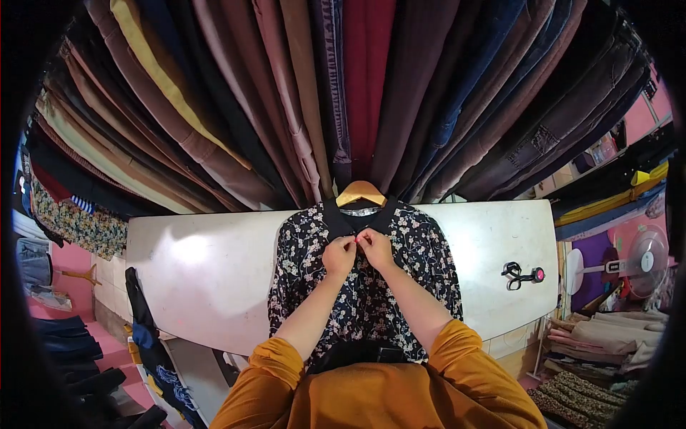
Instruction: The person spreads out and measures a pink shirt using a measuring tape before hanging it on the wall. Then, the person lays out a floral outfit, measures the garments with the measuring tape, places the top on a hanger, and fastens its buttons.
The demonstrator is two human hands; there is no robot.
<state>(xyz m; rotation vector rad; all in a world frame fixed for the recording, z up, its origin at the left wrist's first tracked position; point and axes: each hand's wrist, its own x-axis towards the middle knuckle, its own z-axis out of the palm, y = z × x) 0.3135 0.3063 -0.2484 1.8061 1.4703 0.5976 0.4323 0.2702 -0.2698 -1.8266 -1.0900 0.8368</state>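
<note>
A black floral shirt [307, 247] with a plain dark collar lies face up on a white table, on a wooden hanger [361, 191] whose top shows at the neck. At the front, just below the collar, my left hand [339, 256] pinches the shirt's edge. Close beside it, my right hand [375, 249] has its fingertips pressed together on the opposite edge. The fingertips of both hands nearly meet. Any button between them is too small to make out.
Many trousers [368, 86] hang in a row behind the white table [200, 264]. Black-handled scissors [520, 275] lie on its right side. A fan [643, 261] stands at the far right, above folded clothes [607, 343]. More garments hang at the left.
</note>
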